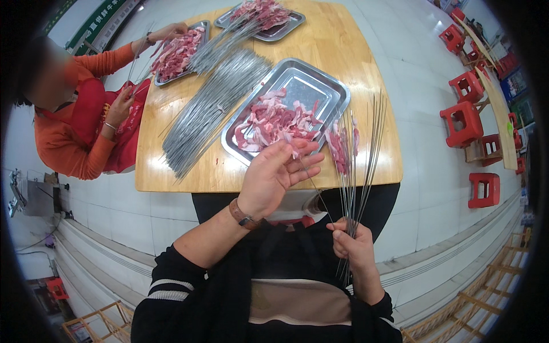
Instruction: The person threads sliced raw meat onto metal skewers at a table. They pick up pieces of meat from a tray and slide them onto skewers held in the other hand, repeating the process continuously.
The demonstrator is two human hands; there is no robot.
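My right hand (355, 245) grips a bundle of thin metal skewers (369, 171) low down, their upper ends fanned over the table's near right edge. Several of these carry raw meat pieces (339, 148) near their tips. One separate skewer (315, 186) slants from my right fingers to my left hand (279, 176). Palm up, my left hand pinches a small strip of raw meat (295, 150) at that skewer's tip; whether the tip has pierced it is hidden. Just beyond lies a metal tray (319, 81) with a heap of raw meat strips (279, 120) in its near part.
A large pile of bare skewers (214, 111) lies left of the tray on the wooden table (343, 47). Farther off are two more meat trays (205, 32) (296, 21), one with loaded skewers. A person in a red apron (124, 111) works at left. Red stools (461, 122) stand at right.
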